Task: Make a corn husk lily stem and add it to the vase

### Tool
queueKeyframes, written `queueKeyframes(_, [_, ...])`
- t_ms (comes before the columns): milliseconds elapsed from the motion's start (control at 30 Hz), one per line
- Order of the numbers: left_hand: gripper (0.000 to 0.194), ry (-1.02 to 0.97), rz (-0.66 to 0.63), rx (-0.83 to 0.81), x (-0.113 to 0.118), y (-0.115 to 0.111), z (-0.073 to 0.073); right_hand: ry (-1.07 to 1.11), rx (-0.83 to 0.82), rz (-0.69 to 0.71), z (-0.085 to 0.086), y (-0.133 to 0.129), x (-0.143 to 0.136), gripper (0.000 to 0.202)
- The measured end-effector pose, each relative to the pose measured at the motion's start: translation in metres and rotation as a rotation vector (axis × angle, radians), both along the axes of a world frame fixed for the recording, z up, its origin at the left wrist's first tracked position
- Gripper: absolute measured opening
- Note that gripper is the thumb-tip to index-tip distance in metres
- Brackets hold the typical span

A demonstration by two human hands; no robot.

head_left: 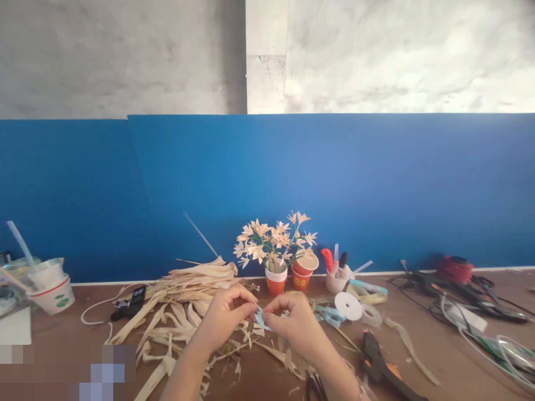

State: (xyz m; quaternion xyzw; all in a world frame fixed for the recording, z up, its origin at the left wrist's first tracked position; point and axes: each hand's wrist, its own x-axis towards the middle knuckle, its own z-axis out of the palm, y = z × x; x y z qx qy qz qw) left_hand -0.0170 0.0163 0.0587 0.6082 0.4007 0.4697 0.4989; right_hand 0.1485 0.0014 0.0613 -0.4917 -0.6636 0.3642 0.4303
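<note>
Between the fingertips of both hands is a small light blue strip (261,318), thin and bent; its exact kind is hard to make out. My left hand (228,312) pinches its left end with thumb and forefinger. From the other side, the closed fingers of my right hand (293,322) grip it. Just beyond the hands, pale star-shaped flowers (273,238) on green stems stand in a red and white paper cup (276,284). Dried corn husks (196,281) lie heaped left of the hands, and husk scraps (276,353) are scattered beneath them.
Right of the hands lie blue ribbon (333,316), a white spool (348,306), a black glue gun (378,359) and scissors (316,386). A pot of pens (335,281) stands behind. Cables (451,312) spread at far right; a cup (52,295) stands left. A blue partition (292,167) closes the back.
</note>
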Motion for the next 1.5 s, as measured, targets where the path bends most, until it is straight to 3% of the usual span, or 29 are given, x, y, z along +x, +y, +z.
queueKeyframes(233, [0.010,0.000,-0.063,0.056,-0.001,-0.003,0.002,0.306,-0.294,0.247,0.002,0.003,0.007,0.012])
queueKeyframes(333, [0.012,0.012,-0.089,0.063,0.001,-0.005,0.002,0.321,-0.344,0.318,0.002,0.004,0.010,0.014])
queueKeyframes(467, [0.013,0.065,-0.038,0.050,0.005,-0.003,-0.003,0.045,-0.131,0.158,0.001,-0.001,0.006,0.011])
queueKeyframes(667, [0.013,0.068,0.035,0.018,0.009,0.003,-0.012,-0.385,0.587,-0.187,-0.013,-0.002,-0.006,0.011])
queueKeyframes(767, [0.020,0.022,0.048,-0.101,0.010,0.004,-0.012,-0.432,0.763,-0.241,-0.019,0.002,-0.008,0.014])
queueKeyframes(1033, [0.033,0.030,0.085,-0.252,0.011,0.001,-0.010,-0.426,0.817,-0.340,-0.024,0.005,-0.011,0.020])
queueKeyframes(1300, [0.034,-0.219,0.020,-0.363,0.021,-0.004,-0.005,-0.370,0.813,-0.372,-0.024,0.006,-0.011,0.019])
queueKeyframes(1500, [0.030,-0.126,0.062,-0.299,0.021,-0.007,-0.002,-0.362,0.829,-0.398,-0.023,0.004,-0.012,0.021])
